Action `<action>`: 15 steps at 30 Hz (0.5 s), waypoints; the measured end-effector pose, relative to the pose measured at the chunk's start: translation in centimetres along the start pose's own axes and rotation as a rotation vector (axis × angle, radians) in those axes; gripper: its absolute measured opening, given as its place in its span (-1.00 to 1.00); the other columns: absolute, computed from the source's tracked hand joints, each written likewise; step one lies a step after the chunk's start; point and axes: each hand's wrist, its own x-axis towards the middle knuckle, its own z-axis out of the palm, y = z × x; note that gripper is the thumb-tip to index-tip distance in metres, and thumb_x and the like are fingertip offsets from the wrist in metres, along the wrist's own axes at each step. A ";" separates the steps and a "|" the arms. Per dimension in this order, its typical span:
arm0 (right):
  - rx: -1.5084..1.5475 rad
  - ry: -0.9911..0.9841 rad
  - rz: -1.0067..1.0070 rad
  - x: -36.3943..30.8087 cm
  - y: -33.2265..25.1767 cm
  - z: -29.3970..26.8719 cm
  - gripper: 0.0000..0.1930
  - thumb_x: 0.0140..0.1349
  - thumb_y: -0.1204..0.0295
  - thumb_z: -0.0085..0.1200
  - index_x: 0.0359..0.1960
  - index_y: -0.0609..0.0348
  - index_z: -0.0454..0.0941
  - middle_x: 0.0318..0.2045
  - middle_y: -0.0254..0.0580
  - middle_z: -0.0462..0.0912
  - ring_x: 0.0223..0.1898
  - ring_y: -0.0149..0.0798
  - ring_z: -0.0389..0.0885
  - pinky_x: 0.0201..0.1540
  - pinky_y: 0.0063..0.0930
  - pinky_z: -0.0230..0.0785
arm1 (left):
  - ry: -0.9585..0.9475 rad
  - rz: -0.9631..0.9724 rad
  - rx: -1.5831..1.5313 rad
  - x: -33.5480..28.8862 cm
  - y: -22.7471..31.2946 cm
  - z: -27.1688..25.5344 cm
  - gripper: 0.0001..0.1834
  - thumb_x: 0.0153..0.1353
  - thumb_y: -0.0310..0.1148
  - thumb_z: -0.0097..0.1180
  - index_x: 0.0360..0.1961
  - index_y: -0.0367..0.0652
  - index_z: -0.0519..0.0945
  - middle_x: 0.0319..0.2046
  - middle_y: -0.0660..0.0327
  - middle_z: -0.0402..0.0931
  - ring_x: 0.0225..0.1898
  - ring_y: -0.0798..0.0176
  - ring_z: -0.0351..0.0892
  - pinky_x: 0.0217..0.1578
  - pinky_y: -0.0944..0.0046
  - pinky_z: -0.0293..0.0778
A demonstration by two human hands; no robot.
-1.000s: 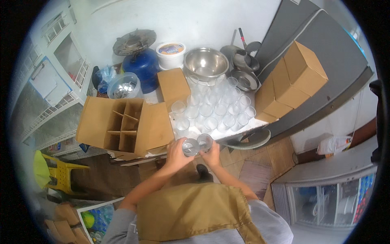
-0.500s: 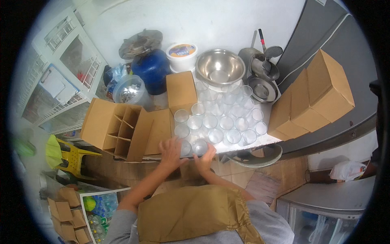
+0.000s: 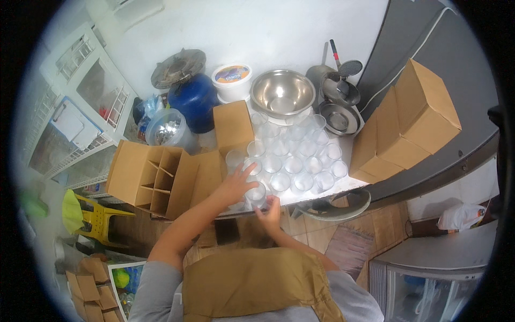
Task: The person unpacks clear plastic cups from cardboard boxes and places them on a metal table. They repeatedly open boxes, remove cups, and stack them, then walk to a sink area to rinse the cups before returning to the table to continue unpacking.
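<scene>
Many clear drinking glasses (image 3: 293, 165) stand close together in rows on a white tabletop (image 3: 300, 197). My left hand (image 3: 236, 185) reaches over the front left glasses with fingers spread, and its palm hides part of them. At the table's front edge, my right hand (image 3: 269, 210) has its bent fingers against the lower side of one glass (image 3: 255, 191). Left of the glasses lies an open cardboard box (image 3: 177, 185) with cardboard dividers, its visible compartments holding nothing I can make out.
Behind are a steel bowl (image 3: 282, 92), a white tub (image 3: 232, 83), a blue gas cylinder (image 3: 194, 103) and a clear bucket (image 3: 170, 129). Brown boxes (image 3: 405, 126) stand at the right, another box (image 3: 233, 126) behind the glasses. A yellow stool (image 3: 99, 217) is at lower left.
My left hand has moved forward and right over the glasses, its fingers spreading. My right hand has dropped lower along the front glass. The whole view has shifted slightly.
</scene>
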 end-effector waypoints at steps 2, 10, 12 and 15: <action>-0.030 -0.025 -0.045 -1.1 -0.3 -1.6 -0.47 0.00 0.56 0.33 -0.03 0.26 0.30 -0.09 -0.01 0.39 -0.10 -0.09 0.45 -0.04 -0.27 0.38 | -0.047 -0.022 -0.009 0.6 -0.3 -0.1 -0.29 -0.37 -0.53 0.47 -0.05 0.16 0.58 0.45 0.07 -0.18 0.39 -0.35 -0.03 0.22 -0.10 0.35; -0.039 -0.039 -0.003 -4.2 1.5 -9.2 -0.61 0.04 0.61 0.28 -0.10 0.23 0.40 -0.19 -0.11 0.39 -0.20 -0.22 0.47 -0.22 -0.44 0.51 | -0.029 -0.028 -0.141 0.5 -2.8 2.0 -0.17 -0.41 -0.41 0.59 0.02 0.26 0.52 0.40 -0.01 -0.07 0.32 -0.41 0.01 0.25 -0.28 0.22; -0.067 -0.048 -0.017 -4.0 -0.3 -10.4 -0.64 0.06 0.63 0.26 -0.12 0.23 0.41 -0.21 -0.13 0.39 -0.21 -0.23 0.48 -0.23 -0.46 0.56 | -0.163 -0.066 -0.159 1.1 -3.4 2.2 -0.19 -0.41 -0.39 0.59 0.01 0.29 0.54 0.38 0.02 -0.01 0.30 -0.42 0.04 0.26 -0.27 0.21; -0.066 -0.100 0.004 -3.9 -2.1 -11.2 -0.66 0.07 0.64 0.25 -0.12 0.20 0.43 -0.18 -0.10 0.40 -0.16 -0.24 0.48 -0.22 -0.44 0.55 | -0.262 -0.068 -0.148 2.1 -2.9 1.7 -0.26 -0.40 -0.35 0.59 -0.04 0.30 0.60 0.34 0.06 0.08 0.27 -0.43 0.08 0.25 -0.22 0.22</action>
